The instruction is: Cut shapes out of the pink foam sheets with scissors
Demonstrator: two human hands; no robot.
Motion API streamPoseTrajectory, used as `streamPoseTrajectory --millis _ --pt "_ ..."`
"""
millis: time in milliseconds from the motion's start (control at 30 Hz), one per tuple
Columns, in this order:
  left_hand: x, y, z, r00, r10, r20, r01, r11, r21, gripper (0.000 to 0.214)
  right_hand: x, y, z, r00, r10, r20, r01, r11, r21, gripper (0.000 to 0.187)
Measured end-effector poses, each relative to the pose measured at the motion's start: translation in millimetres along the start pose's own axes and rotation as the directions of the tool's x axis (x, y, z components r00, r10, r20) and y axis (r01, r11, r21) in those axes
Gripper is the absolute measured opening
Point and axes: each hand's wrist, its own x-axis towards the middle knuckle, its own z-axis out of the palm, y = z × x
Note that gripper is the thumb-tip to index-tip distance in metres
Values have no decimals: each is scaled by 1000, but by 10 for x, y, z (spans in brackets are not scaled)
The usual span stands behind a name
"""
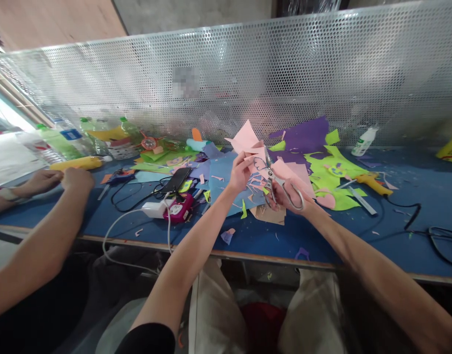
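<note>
- Left hand (241, 171): its fingers are pinching a pink sheet (247, 137) along the left side, close together, holding it raised above the table (255, 241). A dark curved outline is showing on the paper.
- Right hand (286, 194): its fingers are gripping the scissors (298, 200) by the handles, thumb and fingers through or around the loops (exact placement hidden).
- Scissors: the blades are pointing up and away from the person, lying along the sheet's right side; cannot tell whether paper is sitting between them.
- Beneath and around: pink offcuts are lying on a light-blue sheet (220, 172); a purple sheet (310, 133) is leaning near the perforated panel (226, 88).
- Right of the hands: a yellow glue gun (375, 184) is resting near lime-green paper (321, 164).
- Far left: a co-worker's hands (76, 179) are touching a yellow bottle (86, 162).
</note>
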Motion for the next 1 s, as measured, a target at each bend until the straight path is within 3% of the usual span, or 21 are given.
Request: streamPoseTrajectory --millis 267,567,833,1000 --pt "17 -5 -38 999 3 39 -3 1000 6 21 36 210 -143 999 33 -30 -33 999 15 65" --pt "20 -29 -118 996 -41 84 29 989 144 24 7 21 -23 999 -38 20 38 999 8 63" --pt "5 -36 -32 996 -34 82 29 998 59 33 39 52 44 1000 -17 -25 18 1000 21 52" --pt "21 -63 -58 999 11 39 -14 998 64 30 7 28 19 1000 -15 12 14 1000 12 67"
